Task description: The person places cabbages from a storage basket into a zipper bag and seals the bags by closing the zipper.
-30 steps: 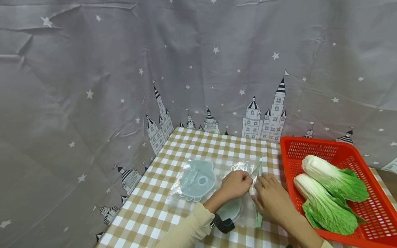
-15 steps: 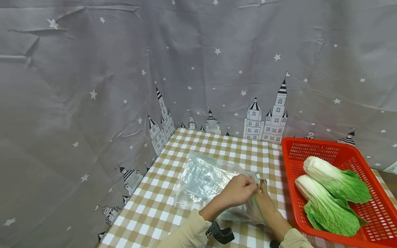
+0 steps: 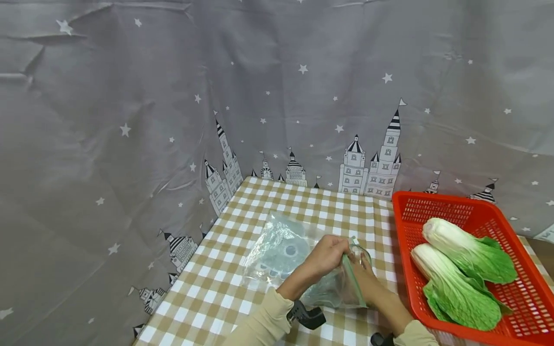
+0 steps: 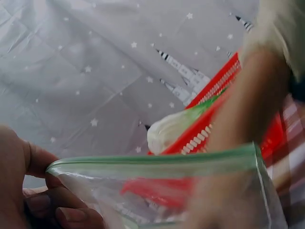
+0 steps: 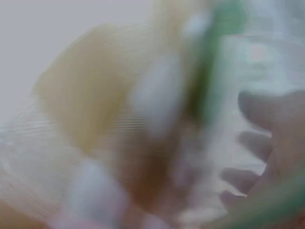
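Note:
A clear zip bag point(image 3: 281, 250) with a green seal strip and a pale cartoon print lies on the checked cloth. My left hand point(image 3: 325, 254) pinches the bag's mouth at its strip. In the left wrist view, thumb and fingers hold one end of the green strip point(image 4: 157, 164). My right hand point(image 3: 365, 278) reaches through the bag's mouth. Its fingers are seen through the film in the left wrist view, blurred. In the right wrist view the right hand point(image 5: 281, 129) has its fingers spread apart, with green strip across the wrist.
A red plastic basket point(image 3: 400, 254) stands to the right of the hands. Two bok choy heads point(image 3: 460, 288) lie in it. Brown-and-white checked cloth point(image 3: 207, 288) covers the table. Behind it hangs a grey curtain point(image 3: 277, 86) with stars and castles.
The right hand has gone from the outside of the bag's strip into its mouth. The bag's mouth has opened and lifted. The left hand keeps its grip; basket and bok choy stay put.

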{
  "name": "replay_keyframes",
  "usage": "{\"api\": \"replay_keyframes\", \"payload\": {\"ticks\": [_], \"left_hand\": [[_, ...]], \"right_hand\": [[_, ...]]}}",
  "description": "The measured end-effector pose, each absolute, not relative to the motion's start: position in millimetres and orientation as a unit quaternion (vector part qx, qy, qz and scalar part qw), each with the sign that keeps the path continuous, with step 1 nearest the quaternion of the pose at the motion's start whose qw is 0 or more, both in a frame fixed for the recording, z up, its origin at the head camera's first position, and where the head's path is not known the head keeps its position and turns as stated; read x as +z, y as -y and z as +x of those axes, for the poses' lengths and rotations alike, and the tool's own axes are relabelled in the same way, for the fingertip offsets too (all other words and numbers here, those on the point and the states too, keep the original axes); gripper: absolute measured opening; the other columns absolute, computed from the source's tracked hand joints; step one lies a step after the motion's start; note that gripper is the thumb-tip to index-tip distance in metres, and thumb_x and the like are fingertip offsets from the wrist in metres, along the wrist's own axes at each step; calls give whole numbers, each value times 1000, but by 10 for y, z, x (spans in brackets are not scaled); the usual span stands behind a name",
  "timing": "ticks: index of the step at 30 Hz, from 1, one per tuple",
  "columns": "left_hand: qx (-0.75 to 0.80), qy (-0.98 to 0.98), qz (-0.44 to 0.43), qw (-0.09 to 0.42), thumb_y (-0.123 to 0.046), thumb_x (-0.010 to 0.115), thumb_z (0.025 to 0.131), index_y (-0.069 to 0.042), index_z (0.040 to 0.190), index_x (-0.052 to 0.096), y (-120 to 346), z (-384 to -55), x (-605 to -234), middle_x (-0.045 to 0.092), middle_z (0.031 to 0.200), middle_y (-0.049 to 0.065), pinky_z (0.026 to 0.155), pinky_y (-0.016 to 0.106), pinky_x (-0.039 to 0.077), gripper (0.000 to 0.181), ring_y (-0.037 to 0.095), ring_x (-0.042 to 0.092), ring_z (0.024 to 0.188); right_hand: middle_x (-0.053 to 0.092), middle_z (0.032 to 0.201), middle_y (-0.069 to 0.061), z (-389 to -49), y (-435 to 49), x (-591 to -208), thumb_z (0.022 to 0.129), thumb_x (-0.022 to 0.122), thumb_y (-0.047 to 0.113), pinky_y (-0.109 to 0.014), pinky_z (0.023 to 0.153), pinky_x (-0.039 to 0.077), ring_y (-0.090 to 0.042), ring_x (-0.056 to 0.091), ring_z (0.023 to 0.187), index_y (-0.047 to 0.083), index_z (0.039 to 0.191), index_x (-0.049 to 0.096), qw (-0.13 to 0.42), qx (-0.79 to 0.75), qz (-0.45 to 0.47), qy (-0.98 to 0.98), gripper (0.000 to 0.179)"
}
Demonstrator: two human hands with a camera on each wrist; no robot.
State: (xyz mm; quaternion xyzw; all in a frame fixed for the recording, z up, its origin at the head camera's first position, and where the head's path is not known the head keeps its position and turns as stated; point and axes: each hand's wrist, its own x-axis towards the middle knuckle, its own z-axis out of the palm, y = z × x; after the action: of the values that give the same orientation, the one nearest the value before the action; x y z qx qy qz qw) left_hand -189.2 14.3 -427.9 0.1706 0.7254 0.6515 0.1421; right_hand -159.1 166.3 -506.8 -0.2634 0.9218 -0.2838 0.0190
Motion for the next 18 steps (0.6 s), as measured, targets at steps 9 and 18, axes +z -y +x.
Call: {"api": "replay_keyframes", "payload": {"ticks": [9,18], "left_hand": [[646,-733,172,126,-7,47,80,-13,54,33,-103,-1988,-4319,27,45,-7,43,23,20,30,9,22,42],[648,-732,176,113,-6,47,81,-12,55,33,-140,-2033,-4338,26,46,-6,44,24,19,30,9,21,43]], "right_hand": [[58,129,-20,-1345,-1831,-4567,91,65,9,-57,98,41,-41,52,122,0,124,64,-4,-321,-247,-914,35],[69,110,-8,-1344,-2361,-4117,86,75,17,-45,76,53,-24,66,93,6,114,70,-91,-285,-178,-938,31]]}}
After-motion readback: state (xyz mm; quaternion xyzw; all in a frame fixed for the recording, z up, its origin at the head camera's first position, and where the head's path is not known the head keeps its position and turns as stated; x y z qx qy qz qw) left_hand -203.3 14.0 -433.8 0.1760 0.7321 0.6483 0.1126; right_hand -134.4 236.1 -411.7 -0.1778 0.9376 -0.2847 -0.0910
